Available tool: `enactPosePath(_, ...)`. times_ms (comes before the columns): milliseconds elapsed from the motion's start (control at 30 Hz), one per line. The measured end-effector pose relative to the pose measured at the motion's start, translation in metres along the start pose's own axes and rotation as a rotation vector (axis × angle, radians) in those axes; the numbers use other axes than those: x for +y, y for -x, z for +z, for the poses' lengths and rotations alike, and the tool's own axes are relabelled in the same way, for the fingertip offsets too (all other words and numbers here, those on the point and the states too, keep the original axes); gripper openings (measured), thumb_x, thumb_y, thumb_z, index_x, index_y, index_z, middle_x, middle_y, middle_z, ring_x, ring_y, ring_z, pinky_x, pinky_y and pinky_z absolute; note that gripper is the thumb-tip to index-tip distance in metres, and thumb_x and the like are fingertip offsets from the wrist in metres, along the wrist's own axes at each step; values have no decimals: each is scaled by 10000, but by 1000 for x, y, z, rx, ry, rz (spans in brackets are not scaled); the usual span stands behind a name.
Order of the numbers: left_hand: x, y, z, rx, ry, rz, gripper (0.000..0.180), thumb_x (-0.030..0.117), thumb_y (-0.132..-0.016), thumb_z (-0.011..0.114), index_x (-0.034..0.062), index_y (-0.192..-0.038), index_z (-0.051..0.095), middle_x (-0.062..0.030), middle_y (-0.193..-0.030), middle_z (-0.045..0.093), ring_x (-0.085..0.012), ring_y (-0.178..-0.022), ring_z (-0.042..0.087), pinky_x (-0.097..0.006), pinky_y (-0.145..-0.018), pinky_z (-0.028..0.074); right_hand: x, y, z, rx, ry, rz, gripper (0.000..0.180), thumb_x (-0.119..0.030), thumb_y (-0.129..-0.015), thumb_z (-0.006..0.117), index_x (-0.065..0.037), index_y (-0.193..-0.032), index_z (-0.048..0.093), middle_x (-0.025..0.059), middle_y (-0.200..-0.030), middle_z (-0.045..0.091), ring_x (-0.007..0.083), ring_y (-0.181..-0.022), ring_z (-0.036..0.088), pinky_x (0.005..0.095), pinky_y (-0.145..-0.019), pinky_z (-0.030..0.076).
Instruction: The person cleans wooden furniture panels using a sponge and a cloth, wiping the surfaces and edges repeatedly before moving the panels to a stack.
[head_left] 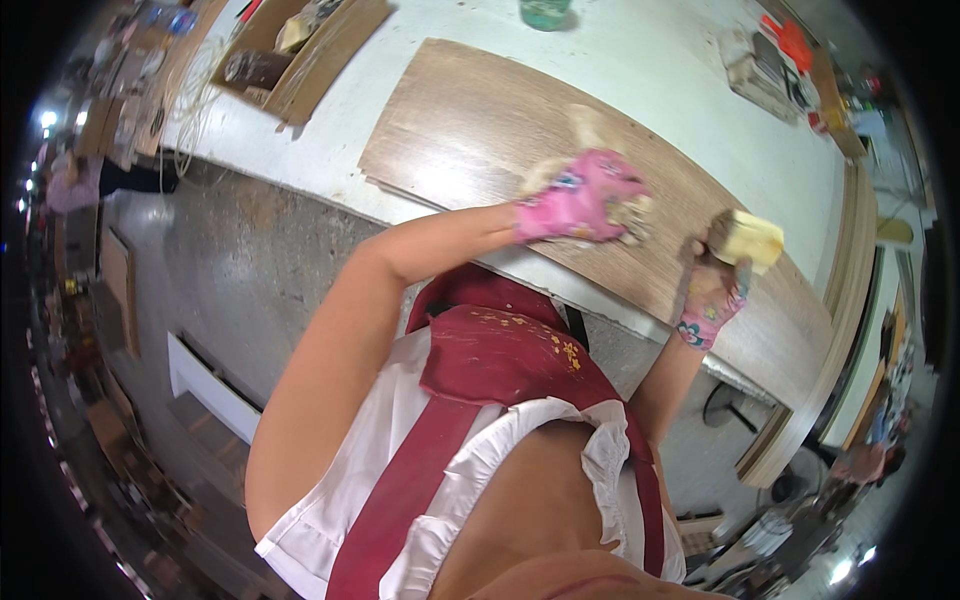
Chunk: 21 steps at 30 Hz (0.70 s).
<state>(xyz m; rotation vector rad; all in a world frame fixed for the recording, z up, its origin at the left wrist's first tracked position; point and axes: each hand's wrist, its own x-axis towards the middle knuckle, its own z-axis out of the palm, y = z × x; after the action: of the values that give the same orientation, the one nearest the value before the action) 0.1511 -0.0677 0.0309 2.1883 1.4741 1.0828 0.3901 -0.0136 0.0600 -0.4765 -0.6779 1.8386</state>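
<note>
A long wood-grain board (470, 110) lies across the white worktable in front of me. My left hand (585, 200), in a pink patterned glove, is closed on a crumpled pale rag (632, 218) and rests over the middle of the board. Part of that rag trails out beyond the glove, blurred. Toward the board's right end, my right hand (712, 295) grips a yellow sponge-like block (752, 240) with a brown side. Its glove is patterned too, and the fingertips look bare. At the left end, the edge of another board shows just under the top one.
A cardboard box (300, 75) with a dark roll and other items stands at the table's (640, 60) far left, beside loose white cord (190, 110). A green cup (545, 12) sits at the back. Wrapped items and a red object (790, 42) lie far right. Stacked strips (835, 330) line the right edge.
</note>
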Motion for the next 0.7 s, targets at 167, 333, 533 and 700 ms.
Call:
enactPosePath(167, 6, -12, 30, -55, 409, -134, 545, 278, -668, 706, 82, -1152, 548, -112, -1130, 553, -235, -1106, 492, -389, -1004, 354, 64, -35, 131, -393, 942, 71, 531, -233, -801, 663, 13, -1214, 438, 140, -1050, 583, 241, -875, 602, 340, -748, 501)
enactPosePath(333, -2, 4, 36, -59, 473, -153, 550, 271, -669, 706, 83, -1160, 543, -111, -1140, 550, -234, -1111, 490, -387, -1006, 352, 191, -61, 213, -1010, 1460, 94, 515, -361, -766, 635, 15, -1090, 501, 194, -886, 621, 281, -740, 631, 370, -695, 518)
enactPosePath(533, -19, 25, 34, -72, 531, -180, 557, 264, -670, 706, 85, -1170, 537, -109, -1152, 546, -232, -1116, 488, -384, -1009, 349, 246, -42, 246, -1370, 1535, -146, 347, -316, -747, 618, -41, -943, 540, 165, -893, 617, 318, -866, 604, 403, -767, 484)
enactPosePath(700, -22, 5, 43, -74, 582, -161, 562, 257, -672, 706, 86, -1178, 532, -108, -1161, 542, -231, -1121, 486, -381, -1011, 347, 251, -48, 245, -1382, 1545, -200, 380, -327, -759, 656, -44, -991, 554, 153, -908, 619, 313, -853, 611, 391, -774, 493)
